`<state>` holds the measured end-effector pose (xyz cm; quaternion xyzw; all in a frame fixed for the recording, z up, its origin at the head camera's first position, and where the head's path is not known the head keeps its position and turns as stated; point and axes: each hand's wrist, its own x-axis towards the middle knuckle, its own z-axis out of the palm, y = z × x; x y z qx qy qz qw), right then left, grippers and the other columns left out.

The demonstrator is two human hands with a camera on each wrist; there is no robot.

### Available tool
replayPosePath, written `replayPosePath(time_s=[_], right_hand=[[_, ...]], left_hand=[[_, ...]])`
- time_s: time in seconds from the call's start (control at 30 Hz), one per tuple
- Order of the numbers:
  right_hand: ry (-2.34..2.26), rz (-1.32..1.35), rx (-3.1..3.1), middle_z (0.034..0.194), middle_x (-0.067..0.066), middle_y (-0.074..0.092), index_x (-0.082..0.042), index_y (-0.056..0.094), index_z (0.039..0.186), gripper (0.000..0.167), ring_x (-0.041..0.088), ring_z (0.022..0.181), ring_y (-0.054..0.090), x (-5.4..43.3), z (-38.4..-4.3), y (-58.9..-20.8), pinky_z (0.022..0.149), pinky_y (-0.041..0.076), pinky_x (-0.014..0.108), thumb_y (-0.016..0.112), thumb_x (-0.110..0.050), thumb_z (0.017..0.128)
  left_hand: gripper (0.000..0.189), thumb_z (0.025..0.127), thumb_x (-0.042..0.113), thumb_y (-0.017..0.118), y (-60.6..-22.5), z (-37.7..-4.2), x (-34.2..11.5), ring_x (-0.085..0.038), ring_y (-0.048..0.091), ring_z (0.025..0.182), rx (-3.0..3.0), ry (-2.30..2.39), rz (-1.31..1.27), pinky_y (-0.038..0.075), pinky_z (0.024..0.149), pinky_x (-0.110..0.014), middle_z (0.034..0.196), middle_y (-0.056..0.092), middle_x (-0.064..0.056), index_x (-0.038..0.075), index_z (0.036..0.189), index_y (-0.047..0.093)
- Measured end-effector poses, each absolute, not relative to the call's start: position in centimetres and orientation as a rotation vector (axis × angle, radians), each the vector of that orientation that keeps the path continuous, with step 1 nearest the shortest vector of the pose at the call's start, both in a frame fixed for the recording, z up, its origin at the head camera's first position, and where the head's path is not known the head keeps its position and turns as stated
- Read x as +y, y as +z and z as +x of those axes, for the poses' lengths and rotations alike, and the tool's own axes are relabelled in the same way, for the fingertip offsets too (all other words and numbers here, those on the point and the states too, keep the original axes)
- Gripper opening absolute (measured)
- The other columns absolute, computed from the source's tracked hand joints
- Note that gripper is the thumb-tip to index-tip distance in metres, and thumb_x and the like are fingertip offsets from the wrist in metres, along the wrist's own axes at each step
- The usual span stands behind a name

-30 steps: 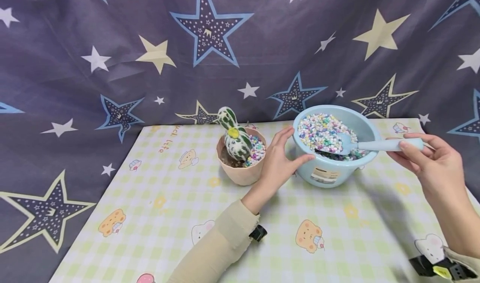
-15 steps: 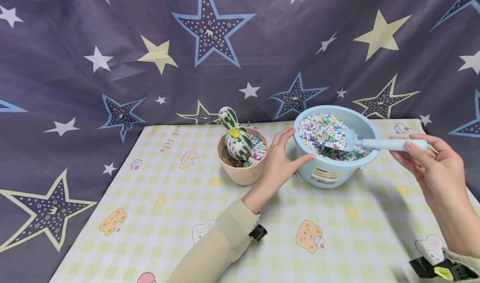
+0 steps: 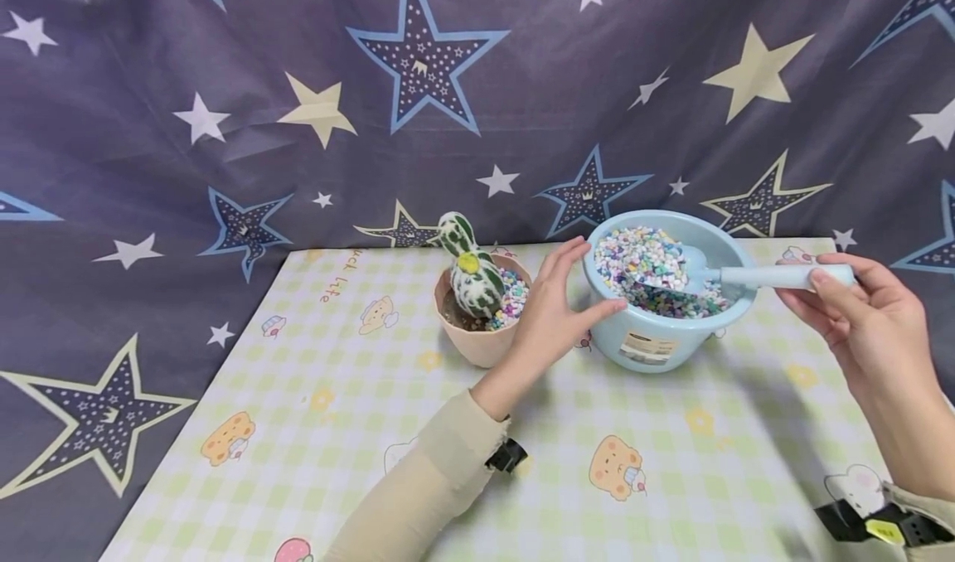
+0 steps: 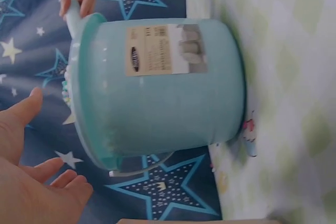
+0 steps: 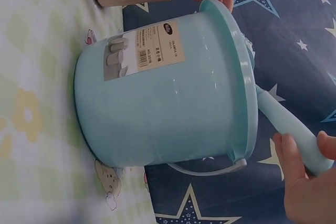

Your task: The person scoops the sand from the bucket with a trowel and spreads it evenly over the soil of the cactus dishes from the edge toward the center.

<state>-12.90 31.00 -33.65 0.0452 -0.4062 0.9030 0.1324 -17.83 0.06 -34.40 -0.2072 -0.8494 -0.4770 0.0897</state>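
Compared with half a second ago, I see the light blue scoop (image 3: pixel 776 277) slightly higher in my head feed, its handle end tipped up a little, and the right hand (image 3: pixel 873 322) has risen with it. I also see the left hand (image 3: pixel 548 313) shifted only a touch, its fingertips a bit higher beside the rim.

On the right, my fingers and thumb pinch the end of the scoop's handle, which reaches out over the rim of the light blue bucket (image 3: pixel 690 342). The blade is inside the bucket, loaded with pale pebbles (image 3: pixel 634 255) in mixed colours, and more of them fill the bucket. On the left, my fingers are spread from the thumb and grip nothing; the left wrist feed shows a gap between them and the rim.

Upright on the checked tabletop (image 3: pixel 552 504), the bucket has a printed label (image 3: pixel 647 349) on its front, and my right wrist feed shows its thin bail (image 5: pixel 210 172) hanging. Left of it I have a peach pot (image 3: pixel 477 349) holding a leaning cactus (image 3: pixel 477 290), with dark soil on one side and coloured pebbles on the other. Behind everything hangs a starry curtain (image 3: pixel 545 73).
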Motion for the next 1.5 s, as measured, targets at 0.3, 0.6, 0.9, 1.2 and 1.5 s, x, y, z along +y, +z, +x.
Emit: replayPosePath(time_s=[0.3, 0.6, 0.9, 1.2, 1.5], right_hand=[[2.640, 0.176, -1.154, 0.099, 0.022, 0.076, 0.010, 0.064, 0.108, 0.024, 0.031, 0.081, 0.077, 30.7, -13.3, -32.9, 0.073, 0.062, 0.040, 0.047, 0.018, 0.094], [2.619, 0.175, -1.204, 0.098, 0.018, 0.075, 0.008, 0.064, 0.109, 0.022, 0.029, 0.081, 0.077, 30.0, -13.8, -32.2, 0.074, 0.063, 0.038, 0.050, 0.017, 0.094], [2.676, 0.179, -1.196, 0.096, 0.022, 0.076, 0.007, 0.066, 0.106, 0.022, 0.031, 0.080, 0.077, 29.0, -14.3, -31.5, 0.073, 0.063, 0.039, 0.050, 0.016, 0.095], [2.763, 0.170, -1.167, 0.096, 0.023, 0.076, 0.006, 0.066, 0.105, 0.022, 0.032, 0.082, 0.077, 27.8, -15.0, -31.3, 0.075, 0.062, 0.038, 0.049, 0.016, 0.095], [2.849, 0.198, -1.148, 0.099, 0.025, 0.075, 0.007, 0.065, 0.106, 0.021, 0.033, 0.082, 0.077, 26.7, -15.9, -31.3, 0.077, 0.062, 0.039, 0.049, 0.016, 0.095]], left_hand=[[0.075, 0.082, 0.033, 0.083, -32.3, -17.0, -1.4, -0.018, 0.038, 0.147, -2.456, -1.460, -0.671, 0.035, 0.121, -0.043, 0.157, 0.041, 0.000, 0.015, 0.146, 0.049], [0.073, 0.082, 0.031, 0.083, -30.0, -15.7, -3.2, -0.011, 0.038, 0.146, -2.382, -1.448, -0.718, 0.032, 0.123, -0.041, 0.156, 0.041, 0.006, 0.017, 0.146, 0.049], [0.074, 0.082, 0.029, 0.083, -28.4, -14.8, -5.0, -0.009, 0.054, 0.115, -2.315, -1.453, -0.733, 0.048, 0.081, -0.022, 0.156, 0.041, 0.008, 0.018, 0.146, 0.049], [0.071, 0.080, 0.019, 0.085, -27.3, -14.1, -7.0, -0.011, 0.065, 0.098, -2.220, -1.436, -0.751, 0.050, 0.104, -0.026, 0.153, 0.047, 0.000, 0.011, 0.143, 0.052], [0.066, 0.081, 0.014, 0.084, -26.6, -13.8, -9.7, -0.009, 0.043, 0.142, -2.166, -1.476, -0.668, 0.032, 0.122, -0.027, 0.151, 0.049, -0.001, 0.009, 0.140, 0.055]])
